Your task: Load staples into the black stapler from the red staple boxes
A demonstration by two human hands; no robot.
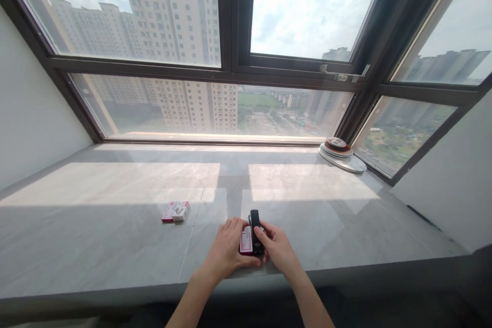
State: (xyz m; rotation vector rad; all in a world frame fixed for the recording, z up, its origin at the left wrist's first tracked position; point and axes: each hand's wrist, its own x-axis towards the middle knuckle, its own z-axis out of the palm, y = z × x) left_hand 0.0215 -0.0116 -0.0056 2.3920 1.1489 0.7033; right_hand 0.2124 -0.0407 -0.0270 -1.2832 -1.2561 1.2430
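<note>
Grey stone ledge [115,251] under a window, daylight, bright patches across the stone. Black stapler [255,223], or what looked like one, stood lengthwise near the ledge's front edge, its long axis pointing toward the window frame [230,25]. Right hand [280,250] was on the stapler's right side, thumb laid over its top, fingers closed round its flank; fingertips underneath could not be made out. Immediately left of the stapler, and apparently against it, was a pink-edged box [246,240] with a white face. Left hand [225,246] held this box, fingers bent over its far end, thumb along its near end, the span narrow. Farther left of the stapler and slightly beyond it, a small white box [180,211] overlapped a flat pink packet [167,212]. Well beyond the stapler, to its right, a stack of round discs [340,155] sat in the window corner. Tall buildings [172,10] rose outside, beyond the stapler.
</note>
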